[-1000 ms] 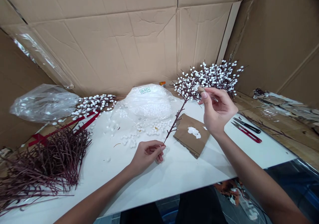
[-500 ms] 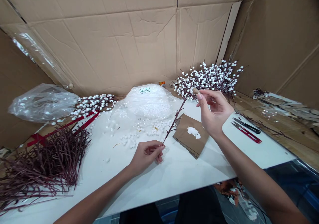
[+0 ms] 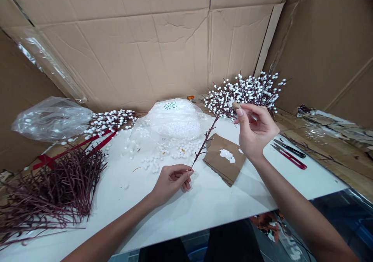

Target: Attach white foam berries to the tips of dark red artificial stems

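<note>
My left hand [image 3: 171, 180] pinches the lower end of a thin dark red twig [image 3: 204, 142] that slants up to the right. Its top carries white beads and reaches my right hand [image 3: 255, 130]. That hand is raised, its thumb and forefinger pinched at the twig's tip on something small that I cannot make out. Below it lies a brown cardboard scrap [image 3: 223, 158] with a blob of white glue [image 3: 227, 155]. Loose white beads [image 3: 179, 151] are scattered on the white table [image 3: 204, 203] in front of a clear bag of beads [image 3: 175, 122].
A heap of bare dark red twigs [image 3: 52, 188] lies at the left. Beaded branches [image 3: 112, 120] lie behind it, and another bunch [image 3: 247, 91] stands at the back right. A crumpled plastic bag [image 3: 52, 118] is far left. Snips [image 3: 290, 153] lie at the right. Cardboard walls surround the table.
My right hand shifted slightly left and then back right at the twig's tip. The left hand and the twig's lower end stayed put.
</note>
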A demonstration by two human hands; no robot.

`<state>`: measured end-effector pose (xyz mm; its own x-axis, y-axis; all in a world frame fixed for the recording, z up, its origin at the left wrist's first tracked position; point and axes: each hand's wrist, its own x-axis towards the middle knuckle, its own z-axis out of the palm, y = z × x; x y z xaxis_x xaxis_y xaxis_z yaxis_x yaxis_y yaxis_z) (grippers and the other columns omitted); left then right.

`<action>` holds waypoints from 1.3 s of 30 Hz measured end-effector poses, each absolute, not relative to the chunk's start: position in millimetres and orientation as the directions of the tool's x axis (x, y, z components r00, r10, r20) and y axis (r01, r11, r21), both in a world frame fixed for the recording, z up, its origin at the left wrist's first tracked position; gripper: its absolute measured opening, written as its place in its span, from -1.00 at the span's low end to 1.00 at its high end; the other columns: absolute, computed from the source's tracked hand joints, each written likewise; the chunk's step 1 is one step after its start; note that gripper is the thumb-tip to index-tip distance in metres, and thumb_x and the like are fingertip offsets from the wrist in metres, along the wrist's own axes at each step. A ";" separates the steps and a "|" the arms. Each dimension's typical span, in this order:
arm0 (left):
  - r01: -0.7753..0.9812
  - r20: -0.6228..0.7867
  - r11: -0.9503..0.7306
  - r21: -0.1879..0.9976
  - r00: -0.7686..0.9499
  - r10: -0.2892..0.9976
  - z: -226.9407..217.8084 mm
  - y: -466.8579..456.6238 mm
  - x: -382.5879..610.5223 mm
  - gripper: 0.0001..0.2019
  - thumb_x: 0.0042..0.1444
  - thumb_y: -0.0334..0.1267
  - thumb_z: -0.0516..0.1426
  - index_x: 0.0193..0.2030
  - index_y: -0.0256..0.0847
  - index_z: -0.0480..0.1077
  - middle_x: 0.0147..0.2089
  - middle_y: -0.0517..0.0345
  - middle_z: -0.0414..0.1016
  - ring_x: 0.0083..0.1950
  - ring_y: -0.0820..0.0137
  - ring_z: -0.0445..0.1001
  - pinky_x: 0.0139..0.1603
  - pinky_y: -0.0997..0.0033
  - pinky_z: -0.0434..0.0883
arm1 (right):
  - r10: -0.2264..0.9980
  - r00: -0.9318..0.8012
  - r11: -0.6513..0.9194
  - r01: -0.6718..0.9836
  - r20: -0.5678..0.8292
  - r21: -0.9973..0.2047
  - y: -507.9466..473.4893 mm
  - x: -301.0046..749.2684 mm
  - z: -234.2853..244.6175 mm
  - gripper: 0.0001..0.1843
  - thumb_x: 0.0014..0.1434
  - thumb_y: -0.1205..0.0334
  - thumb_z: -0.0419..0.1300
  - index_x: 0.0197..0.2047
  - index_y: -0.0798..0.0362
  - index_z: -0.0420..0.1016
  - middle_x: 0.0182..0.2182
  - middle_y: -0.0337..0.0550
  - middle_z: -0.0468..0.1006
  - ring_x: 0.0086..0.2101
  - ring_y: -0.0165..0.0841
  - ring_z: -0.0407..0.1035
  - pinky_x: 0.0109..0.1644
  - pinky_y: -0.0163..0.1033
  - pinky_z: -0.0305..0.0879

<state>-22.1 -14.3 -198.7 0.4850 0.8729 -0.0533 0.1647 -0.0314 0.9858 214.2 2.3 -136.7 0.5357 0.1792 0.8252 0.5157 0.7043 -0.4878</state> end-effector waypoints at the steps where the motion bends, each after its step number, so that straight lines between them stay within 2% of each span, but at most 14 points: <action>1: 0.163 -0.054 -0.030 0.986 0.486 0.872 -199.1 -14.2 -22.1 -0.72 0.03 -0.12 0.23 -0.33 -0.36 0.49 -0.57 0.15 0.44 -0.59 0.46 0.46 -0.56 0.50 0.45 | 0.181 0.530 0.702 0.520 0.828 -0.486 2.2 214.0 -136.7 -0.89 0.10 0.27 0.26 -0.25 0.03 0.54 -0.43 -0.25 0.42 -0.52 -0.50 0.33 -0.53 -0.33 0.35; 9: 0.155 -0.045 -0.036 0.987 0.488 0.872 -200.8 -13.1 -22.1 -0.73 0.03 -0.13 0.23 -0.32 -0.36 0.50 -0.56 0.15 0.45 -0.58 0.45 0.47 -0.56 0.49 0.45 | 0.261 0.489 0.656 0.543 0.833 -0.524 -3.4 212.8 -133.9 -0.88 0.09 0.31 0.27 -0.24 0.05 0.56 -0.44 -0.23 0.45 -0.46 -0.45 0.34 -0.42 -0.26 0.39; 13: 0.157 -0.043 -0.040 0.987 0.493 0.869 -200.5 -13.8 -22.6 -0.74 0.04 -0.13 0.23 -0.32 -0.35 0.49 -0.56 0.15 0.45 -0.58 0.45 0.47 -0.55 0.49 0.46 | 0.198 0.521 0.683 0.533 0.830 -0.498 -1.1 214.9 -134.2 -0.88 0.08 0.31 0.27 -0.25 0.04 0.56 -0.42 -0.23 0.45 -0.48 -0.47 0.35 -0.46 -0.29 0.36; 17: 0.154 -0.047 -0.034 0.987 0.493 0.869 -201.2 -13.8 -22.6 -0.73 0.05 -0.12 0.22 -0.32 -0.35 0.49 -0.56 0.16 0.43 -0.58 0.46 0.47 -0.55 0.51 0.45 | 0.148 0.587 0.720 0.488 0.796 -0.494 4.8 219.0 -134.3 -0.89 0.09 0.26 0.26 -0.26 0.03 0.54 -0.46 -0.26 0.45 -0.55 -0.51 0.33 -0.53 -0.33 0.32; 27: 0.083 -0.010 -0.028 0.996 0.426 0.905 -201.5 -6.1 -25.6 -0.74 0.07 -0.09 0.20 -0.32 -0.31 0.46 -0.53 0.20 0.41 -0.55 0.48 0.47 -0.54 0.51 0.45 | 0.224 0.667 0.754 0.343 0.710 -0.560 10.0 223.5 -133.8 -0.85 0.08 0.19 0.27 -0.28 0.07 0.53 -0.43 -0.22 0.51 -0.55 -0.51 0.32 -0.49 -0.32 0.33; 31: 0.070 0.013 -0.045 0.997 0.407 0.913 -200.8 -2.7 -26.4 -0.73 0.06 -0.09 0.20 -0.30 -0.30 0.45 -0.53 0.20 0.41 -0.55 0.47 0.47 -0.53 0.49 0.45 | 0.291 0.657 0.726 0.322 0.696 -0.608 15.8 227.1 -136.4 -0.81 0.08 0.14 0.26 -0.29 0.08 0.50 -0.47 -0.25 0.47 -0.56 -0.50 0.29 -0.50 -0.33 0.31; 35: 0.054 0.049 -0.076 0.996 0.382 0.923 -199.0 -0.9 -26.3 -0.72 0.03 -0.08 0.22 -0.31 -0.31 0.43 -0.55 0.21 0.42 -0.56 0.47 0.46 -0.53 0.49 0.43 | 0.385 0.606 0.638 0.370 0.696 -0.676 18.5 234.7 -143.9 -0.74 0.13 0.04 0.19 -0.23 0.06 0.43 -0.48 -0.27 0.41 -0.53 -0.48 0.30 -0.47 -0.32 0.33; 39: 0.032 0.088 -0.106 0.994 0.358 0.930 -195.9 -0.8 -26.3 -0.70 0.02 -0.07 0.22 -0.30 -0.31 0.41 -0.55 0.21 0.42 -0.56 0.47 0.45 -0.52 0.48 0.43 | 0.596 0.401 0.531 0.452 0.695 -0.717 8.0 249.5 -145.8 -0.68 0.10 -0.01 0.20 -0.29 0.10 0.47 -0.51 -0.21 0.47 -0.52 -0.43 0.33 -0.50 -0.31 0.35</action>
<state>-26.3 -0.8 -195.9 0.3580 0.9296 0.0875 0.0316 -0.1057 0.9939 249.5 8.0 -145.8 0.4015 0.5963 0.6951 0.4522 0.5310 -0.7166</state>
